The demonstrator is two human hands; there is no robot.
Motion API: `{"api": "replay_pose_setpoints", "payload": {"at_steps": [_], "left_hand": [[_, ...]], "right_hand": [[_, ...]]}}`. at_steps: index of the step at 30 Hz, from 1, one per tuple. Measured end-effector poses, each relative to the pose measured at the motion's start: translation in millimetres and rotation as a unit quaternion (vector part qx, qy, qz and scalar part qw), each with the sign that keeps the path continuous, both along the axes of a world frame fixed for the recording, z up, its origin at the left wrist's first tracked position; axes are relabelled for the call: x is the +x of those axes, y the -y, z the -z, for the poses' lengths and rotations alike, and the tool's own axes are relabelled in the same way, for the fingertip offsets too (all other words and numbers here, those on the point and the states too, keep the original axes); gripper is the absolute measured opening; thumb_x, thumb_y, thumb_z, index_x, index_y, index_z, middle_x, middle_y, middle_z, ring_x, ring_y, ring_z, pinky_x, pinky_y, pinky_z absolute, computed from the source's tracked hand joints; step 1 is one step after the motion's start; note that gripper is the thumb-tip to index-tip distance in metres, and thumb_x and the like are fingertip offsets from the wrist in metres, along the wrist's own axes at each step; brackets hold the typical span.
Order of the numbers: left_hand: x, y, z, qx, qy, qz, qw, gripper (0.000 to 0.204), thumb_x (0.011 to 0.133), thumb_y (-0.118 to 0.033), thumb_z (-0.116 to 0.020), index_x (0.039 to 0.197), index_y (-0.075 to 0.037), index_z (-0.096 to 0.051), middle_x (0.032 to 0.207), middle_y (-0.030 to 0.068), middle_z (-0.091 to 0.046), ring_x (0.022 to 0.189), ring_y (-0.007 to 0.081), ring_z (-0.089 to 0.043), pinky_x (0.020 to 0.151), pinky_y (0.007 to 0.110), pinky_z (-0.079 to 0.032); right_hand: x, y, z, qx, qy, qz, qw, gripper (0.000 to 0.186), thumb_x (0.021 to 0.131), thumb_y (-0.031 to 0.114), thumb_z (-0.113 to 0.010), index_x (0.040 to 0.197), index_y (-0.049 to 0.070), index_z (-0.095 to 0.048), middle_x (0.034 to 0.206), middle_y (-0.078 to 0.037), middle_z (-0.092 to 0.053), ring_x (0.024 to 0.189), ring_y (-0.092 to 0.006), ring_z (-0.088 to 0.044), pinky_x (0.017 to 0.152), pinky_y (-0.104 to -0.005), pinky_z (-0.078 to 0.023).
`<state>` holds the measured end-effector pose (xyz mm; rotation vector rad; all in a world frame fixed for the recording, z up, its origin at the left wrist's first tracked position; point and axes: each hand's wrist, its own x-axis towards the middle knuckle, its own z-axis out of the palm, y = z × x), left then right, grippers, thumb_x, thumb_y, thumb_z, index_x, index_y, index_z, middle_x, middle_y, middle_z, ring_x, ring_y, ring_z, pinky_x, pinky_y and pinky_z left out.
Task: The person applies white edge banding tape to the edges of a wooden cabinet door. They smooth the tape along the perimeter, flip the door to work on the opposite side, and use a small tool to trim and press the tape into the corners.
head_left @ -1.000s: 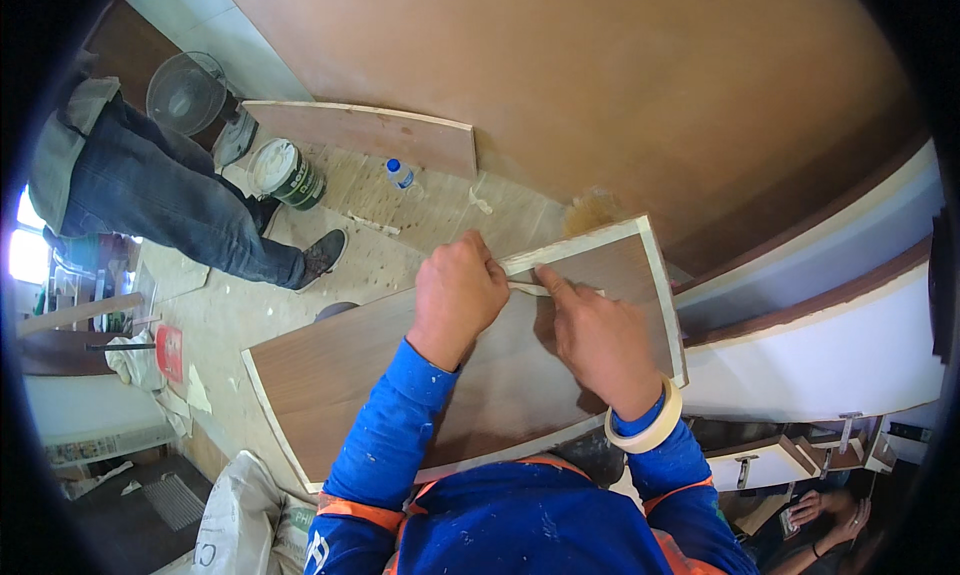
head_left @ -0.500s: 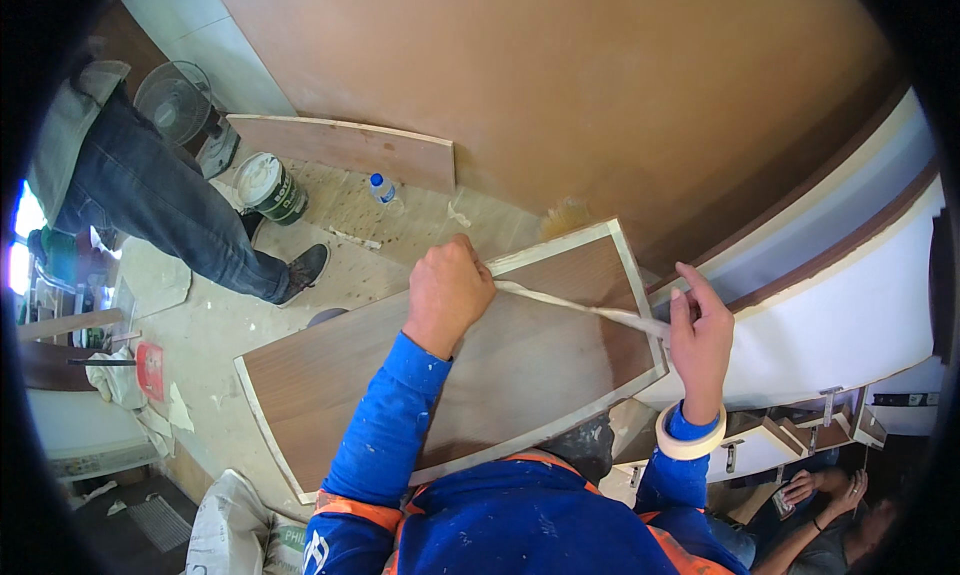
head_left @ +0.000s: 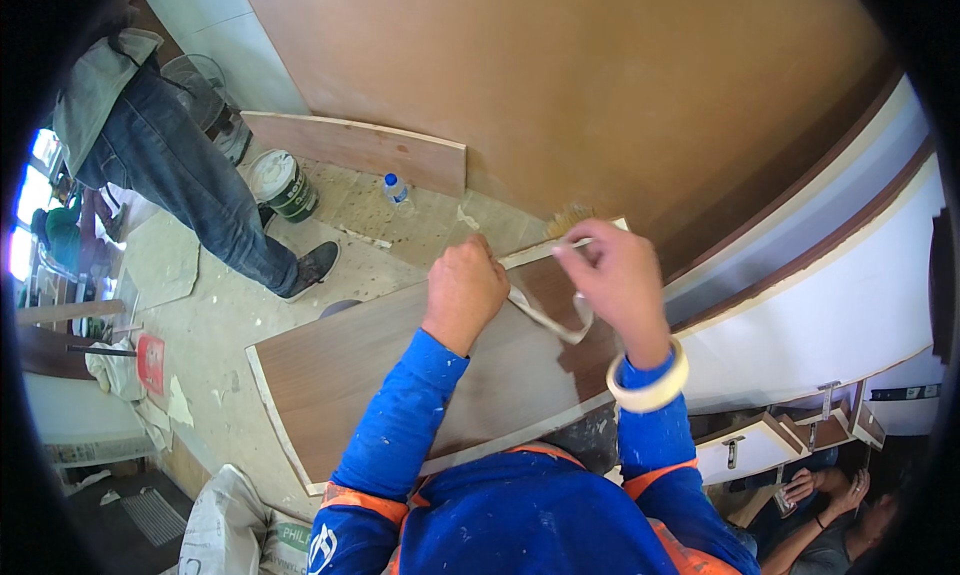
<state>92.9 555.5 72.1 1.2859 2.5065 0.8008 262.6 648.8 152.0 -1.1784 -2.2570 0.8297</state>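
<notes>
My left hand [head_left: 466, 290] is closed on a twisted strip of pale masking tape [head_left: 545, 322], over a brown wood-grain panel [head_left: 345, 380]. The strip sags in a loop and curls up to my right hand [head_left: 618, 280], which pinches near its other end; slight blur and the fingers hide the exact grip. Around my right wrist sits a roll of masking tape [head_left: 652, 393]. The panel lies tilted in front of my body, with pale strips along its edges. A darker patch shows at its right part, partly behind my right hand.
A person in jeans [head_left: 190, 165] stands at the left, near a paint bucket [head_left: 283, 185] and a water bottle [head_left: 396, 188]. A long board [head_left: 360, 150] leans at the brown wall. Curved white furniture [head_left: 800, 305] stands right; another person's hands [head_left: 825, 495] show lower right.
My right hand has moved up and left, closer to my left hand, and its fingers have drawn together. The strip, stretched between them before, now hangs slack.
</notes>
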Motion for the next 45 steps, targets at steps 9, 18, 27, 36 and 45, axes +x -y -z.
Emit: {"api": "replay_pose_setpoints", "payload": {"at_steps": [9,18,27,36,45], "left_hand": [[0.1,1.8,2.0,0.007,-0.006,0.006,1.000,0.013,0.088,-0.013,-0.070,0.092,-0.001,-0.070,0.085,0.0274,-0.074,0.082,0.0476,-0.073,0.075,0.056,-0.059],[1.0,-1.5,2.5,-0.004,-0.006,0.008,1.000,0.014,0.091,-0.015,-0.069,0.093,-0.001,-0.068,0.085,0.0265,-0.073,0.082,0.0477,-0.073,0.075,0.056,-0.059],[10.3,10.5,19.4,0.052,-0.062,0.081,0.993,0.010,0.095,-0.006,-0.061,0.104,-0.003,-0.061,0.098,0.0223,-0.069,0.090,0.0446,-0.069,0.076,0.055,-0.056],[-0.6,82.5,17.3,0.152,-0.052,0.158,0.974,0.020,0.089,0.002,-0.063,0.109,-0.001,-0.063,0.101,0.0170,-0.066,0.098,0.0389,-0.065,0.087,0.048,-0.053],[-16.1,153.3,9.0,0.196,0.107,0.038,0.974,0.013,0.098,0.001,-0.064,0.110,0.000,-0.064,0.101,0.0168,-0.070,0.089,0.0332,-0.069,0.082,0.041,-0.055]], "right_hand": [[-52.8,-12.0,70.3,-0.053,0.073,-0.056,0.994,0.025,0.085,0.028,-0.084,0.088,0.004,-0.079,0.079,-0.019,-0.076,0.079,-0.0371,-0.075,0.073,-0.0461,-0.059],[-58.7,-10.8,72.6,-0.047,0.115,-0.059,0.990,0.027,0.081,0.030,-0.084,0.082,0.004,-0.079,0.081,-0.022,-0.075,0.081,-0.0410,-0.074,0.074,-0.0486,-0.059],[-65.7,-20.4,84.4,-0.071,0.126,-0.071,0.987,0.023,0.082,0.030,-0.082,0.084,0.007,-0.081,0.083,-0.021,-0.075,0.084,-0.0417,-0.074,0.076,-0.0501,-0.059],[-48.5,8.2,103.2,0.028,-0.022,-0.020,0.999,0.033,0.094,0.031,-0.078,0.084,0.000,-0.073,0.066,-0.020,-0.066,0.060,-0.0377,-0.064,0.058,-0.0441,-0.050],[13.7,32.5,97.7,-0.226,-0.156,-0.023,0.961,0.019,0.108,0.022,-0.067,0.111,0.004,-0.070,0.088,0.000,-0.069,0.075,-0.0099,-0.062,0.067,-0.0303,-0.050]]}}
